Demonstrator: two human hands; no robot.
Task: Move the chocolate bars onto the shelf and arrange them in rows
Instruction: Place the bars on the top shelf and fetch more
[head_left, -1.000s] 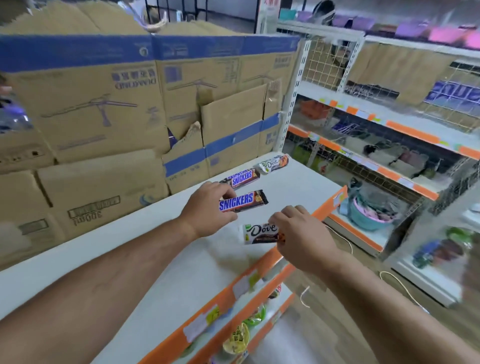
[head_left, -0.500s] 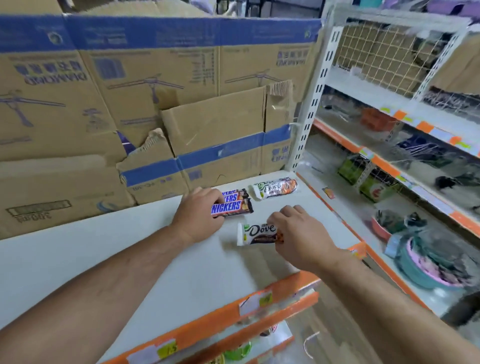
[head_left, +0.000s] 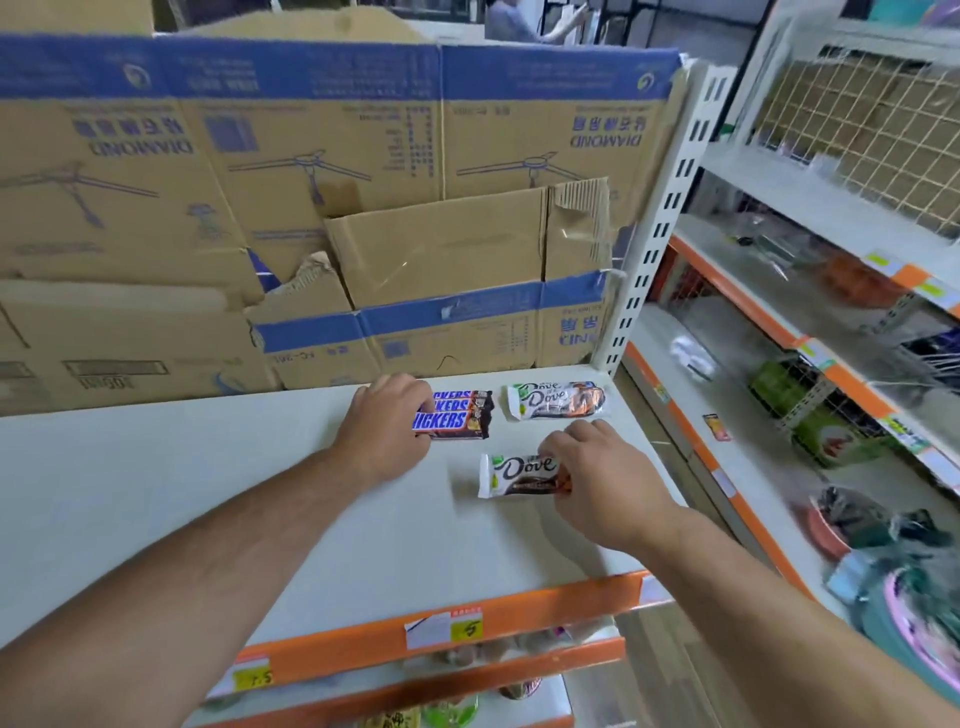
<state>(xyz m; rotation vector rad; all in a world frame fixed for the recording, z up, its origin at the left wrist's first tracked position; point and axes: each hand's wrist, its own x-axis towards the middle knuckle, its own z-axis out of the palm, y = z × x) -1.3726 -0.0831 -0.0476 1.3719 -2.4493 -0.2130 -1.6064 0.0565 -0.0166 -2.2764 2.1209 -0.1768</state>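
Left grip (head_left: 384, 431) clasps a Snickers bar (head_left: 453, 423), seemingly squaring the shelf's (head_left: 249, 493) back row. Right grip (head_left: 597, 480) pinches a Dove bar (head_left: 519, 472).

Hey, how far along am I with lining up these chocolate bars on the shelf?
Done: the back Dove chocolate lies on the shelf. In hand: your left hand grips the Snickers bars beside it; your right hand pinches the front Dove bar. Left: that front bar sits apart, not in a row.
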